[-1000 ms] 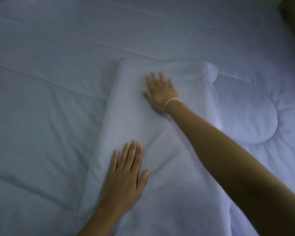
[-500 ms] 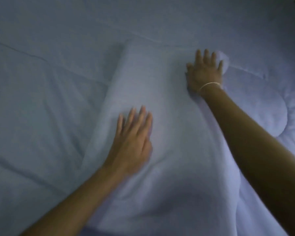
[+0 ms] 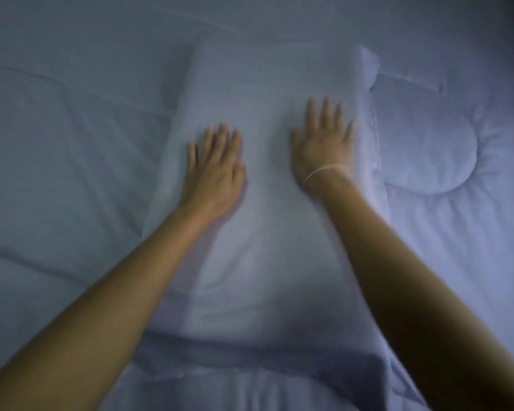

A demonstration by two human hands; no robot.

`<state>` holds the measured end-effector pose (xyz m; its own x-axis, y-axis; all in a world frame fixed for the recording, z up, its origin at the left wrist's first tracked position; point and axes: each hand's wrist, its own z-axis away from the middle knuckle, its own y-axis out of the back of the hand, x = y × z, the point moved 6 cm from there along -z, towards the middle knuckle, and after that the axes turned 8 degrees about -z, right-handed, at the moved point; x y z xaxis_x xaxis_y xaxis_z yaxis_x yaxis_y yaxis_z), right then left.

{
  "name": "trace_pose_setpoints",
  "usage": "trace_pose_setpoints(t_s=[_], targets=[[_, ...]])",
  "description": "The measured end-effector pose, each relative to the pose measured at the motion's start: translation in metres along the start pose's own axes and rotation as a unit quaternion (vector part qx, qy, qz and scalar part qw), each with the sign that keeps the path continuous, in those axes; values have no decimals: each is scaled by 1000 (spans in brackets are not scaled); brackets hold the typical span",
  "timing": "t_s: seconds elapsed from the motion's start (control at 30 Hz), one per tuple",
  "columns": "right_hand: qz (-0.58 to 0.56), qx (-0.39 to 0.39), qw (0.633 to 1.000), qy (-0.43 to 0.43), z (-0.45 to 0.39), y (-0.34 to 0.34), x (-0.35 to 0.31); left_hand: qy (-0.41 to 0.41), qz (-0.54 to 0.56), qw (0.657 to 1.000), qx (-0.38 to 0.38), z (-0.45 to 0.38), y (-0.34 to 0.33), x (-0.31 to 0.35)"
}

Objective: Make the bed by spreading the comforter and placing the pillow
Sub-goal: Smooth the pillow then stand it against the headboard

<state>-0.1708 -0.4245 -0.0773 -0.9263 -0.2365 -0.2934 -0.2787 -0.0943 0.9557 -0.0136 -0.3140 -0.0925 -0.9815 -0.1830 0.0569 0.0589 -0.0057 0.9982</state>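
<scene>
Comparing with a second ago, I see both hands have drawn level: the right hand (image 3: 324,146), which reached to the far corner of the pillow (image 3: 267,203) half a second back, has come back toward me, and the left hand (image 3: 217,170) has slid forward from the near part of the pillow, so the two now lie side by side across its middle. I read that as a smoothing pass nearing its end, with the pillow already set down on the comforter (image 3: 72,143) and only the flattening left; the blur on the fingers suggests the hands are in motion. The right hand is flat, palm down, fingers spread and slightly apart, gripping nothing; a thin bracelet (image 3: 324,170) sits at its wrist, and the pillow's edge runs just beyond its little finger. The left hand is likewise open and pressed flat, fingers loosely together, thumb tucked toward the gap between the hands, holding nothing. Beyond the fingertips the pillow carries on to its far end; outside the right hand the comforter shows a rounded quilted patch (image 3: 428,155). Near my elbows the cloth bunches in folds, which may need one more stroke.
</scene>
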Motion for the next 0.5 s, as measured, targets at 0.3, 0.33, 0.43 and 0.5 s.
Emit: trace_pose_setpoints(t_s=[0.3, 0.33, 0.43, 0.5], targets=[[50, -64, 995, 54, 181, -18, 9, -157, -77, 983, -62, 164, -14, 7], [51, -63, 995, 53, 199, -19, 12, -163, -83, 981, -69, 174, -16, 7], [58, -68, 995, 40, 249, -15, 25, -191, -91, 974, -77, 201, -14, 7], [63, -87, 993, 39, 278, -12, 31, -218, -85, 969, -76, 219, -12, 7]])
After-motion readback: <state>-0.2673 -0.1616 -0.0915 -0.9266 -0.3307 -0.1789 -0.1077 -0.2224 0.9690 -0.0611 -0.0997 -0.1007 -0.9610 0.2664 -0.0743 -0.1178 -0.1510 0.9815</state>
